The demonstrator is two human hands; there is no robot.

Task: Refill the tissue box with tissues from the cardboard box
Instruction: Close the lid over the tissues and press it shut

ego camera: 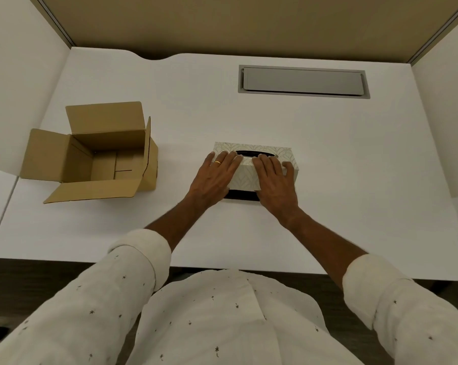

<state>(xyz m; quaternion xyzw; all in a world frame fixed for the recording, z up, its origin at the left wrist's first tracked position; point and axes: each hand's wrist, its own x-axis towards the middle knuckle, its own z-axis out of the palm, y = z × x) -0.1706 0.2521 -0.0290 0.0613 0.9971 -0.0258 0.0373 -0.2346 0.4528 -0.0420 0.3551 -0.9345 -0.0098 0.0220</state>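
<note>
Both the left hand (214,177) and right hand (274,180) press flat on the tissue box (245,177); the cardboard box (98,154) sits empty, refill seemingly near done.

Shirt (222,320): off-white woven cloth, loose fit, sprinkled with small dark star-like sprigs.
Left sleeve (133,262): same cloth, rolled back into a broad plain cuff below the elbow.
Right sleeve (380,288): same cloth, likewise rolled into a broad cuff; forearm bare beyond it.
Left hand (213,177): bare, with a thin gold-coloured ring (217,162) on one finger.
Right hand (275,180): bare; fingers plain.
</note>
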